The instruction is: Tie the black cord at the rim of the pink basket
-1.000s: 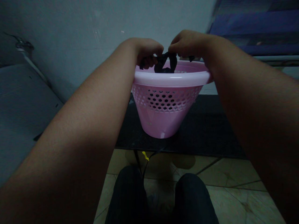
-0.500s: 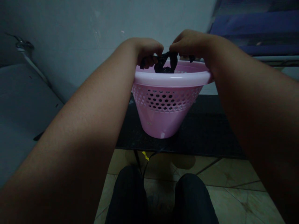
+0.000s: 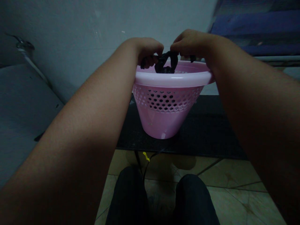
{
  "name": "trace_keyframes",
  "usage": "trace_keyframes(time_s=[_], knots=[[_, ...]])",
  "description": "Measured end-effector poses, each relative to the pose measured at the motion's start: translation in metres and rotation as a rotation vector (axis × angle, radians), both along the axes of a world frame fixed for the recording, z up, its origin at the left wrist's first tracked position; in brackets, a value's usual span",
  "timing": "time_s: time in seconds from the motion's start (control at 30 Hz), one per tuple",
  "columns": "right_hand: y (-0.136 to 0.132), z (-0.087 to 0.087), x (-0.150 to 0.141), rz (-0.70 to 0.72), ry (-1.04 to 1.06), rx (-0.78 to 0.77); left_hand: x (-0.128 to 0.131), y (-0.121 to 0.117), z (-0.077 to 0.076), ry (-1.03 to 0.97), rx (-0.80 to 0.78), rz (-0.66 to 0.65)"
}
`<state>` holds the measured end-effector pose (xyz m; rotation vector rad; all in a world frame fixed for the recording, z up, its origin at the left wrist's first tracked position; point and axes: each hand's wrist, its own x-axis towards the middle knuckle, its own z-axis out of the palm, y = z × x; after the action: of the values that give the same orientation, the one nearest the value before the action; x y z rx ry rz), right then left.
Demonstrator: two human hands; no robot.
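A tiled floor [image 3: 232, 175] and a grey wall [image 3: 93, 25] are framing the scene in dim light, with a blue striped fabric [image 3: 257, 26] showing at upper right and the person's knees in dark trousers [image 3: 126, 197] sitting at the bottom of the view. A black table top [image 3: 199, 131] is carrying a pink plastic basket [image 3: 167, 125], which is standing upright on its narrow base close to the table's near edge, with a band of hexagonal perforations below its rim. The left hand [image 3: 148, 53] is curling closed around one part of a black cloth [image 3: 167, 61], and the right hand [image 3: 192, 43] is pinching another part; neither appears released. The cloth is sitting at the basket's mouth, its lower part dipping just below the far rim; its exact form cannot be made out. Risk assessment: a forearm or wrist pressing on the rim could tip the narrow-based basket off the edge, a loose end could snag on the rim, and a slipped cloth would be hard to spot against the black table in this light. A small yellow tag [image 3: 146, 156] is hanging on a dark cable [image 3: 152, 160] beneath the table.
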<state>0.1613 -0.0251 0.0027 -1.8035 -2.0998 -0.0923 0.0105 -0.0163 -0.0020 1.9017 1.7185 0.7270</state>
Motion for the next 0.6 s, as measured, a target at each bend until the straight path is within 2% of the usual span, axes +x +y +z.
trace_keyframes(time_s=[0.6], knots=[[-0.0052, 0.0030, -0.0018, 0.008, 0.001, -0.022, -0.0008, 0.0018, 0.0015, -0.005, 0.001, -0.019]])
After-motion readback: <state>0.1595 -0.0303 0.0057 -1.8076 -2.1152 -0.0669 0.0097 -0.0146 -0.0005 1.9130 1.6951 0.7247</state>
